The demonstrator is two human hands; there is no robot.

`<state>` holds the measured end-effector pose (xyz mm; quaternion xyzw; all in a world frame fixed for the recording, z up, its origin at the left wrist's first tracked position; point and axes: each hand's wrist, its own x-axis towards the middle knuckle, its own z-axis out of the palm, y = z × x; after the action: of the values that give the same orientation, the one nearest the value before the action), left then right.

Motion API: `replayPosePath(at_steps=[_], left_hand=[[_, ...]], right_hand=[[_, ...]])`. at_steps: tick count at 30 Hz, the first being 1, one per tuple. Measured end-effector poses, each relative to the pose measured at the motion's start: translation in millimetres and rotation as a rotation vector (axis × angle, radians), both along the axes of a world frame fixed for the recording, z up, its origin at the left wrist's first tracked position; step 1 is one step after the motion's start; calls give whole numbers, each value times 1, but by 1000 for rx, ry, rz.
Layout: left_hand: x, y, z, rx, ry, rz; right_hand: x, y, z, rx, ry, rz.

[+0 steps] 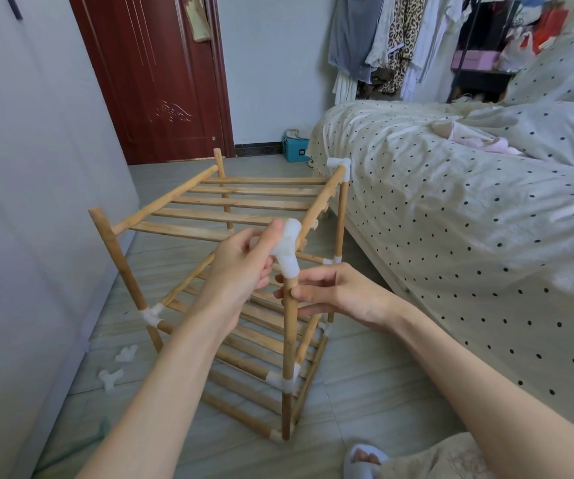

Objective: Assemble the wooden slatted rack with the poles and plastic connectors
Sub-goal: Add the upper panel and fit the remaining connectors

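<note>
Grey tiled bedroom floor (365, 375) beside a polka-dot bed (451, 219), bearing the half-built wooden slatted rack (244, 202). Left hand (244, 267) curled round a white plastic connector (287, 252) seated atop the near upright pole (289, 333). Right hand (334, 292) pinching that pole just below the connector. Two loose connectors (118, 366) lying by the wall.
</note>
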<state>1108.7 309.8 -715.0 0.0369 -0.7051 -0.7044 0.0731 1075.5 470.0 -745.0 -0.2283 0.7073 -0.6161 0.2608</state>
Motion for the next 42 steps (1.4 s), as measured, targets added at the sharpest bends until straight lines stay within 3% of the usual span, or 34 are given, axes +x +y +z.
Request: replayPosePath(at_steps=[3,10,20,42], left_hand=[[0,0,1,-44,1,-3],[0,5,-4,-193,19,54],[7,-3,-4,-194,32,4],[0,0,-4,-191,52,-43]], right_hand=[[-6,3,-1,-61,-107,-4],[-18,-21,7,-318,-418,-249],[-33,-30,25,-622,-457,-342],[-28,-15,20,-530,-518,-305]])
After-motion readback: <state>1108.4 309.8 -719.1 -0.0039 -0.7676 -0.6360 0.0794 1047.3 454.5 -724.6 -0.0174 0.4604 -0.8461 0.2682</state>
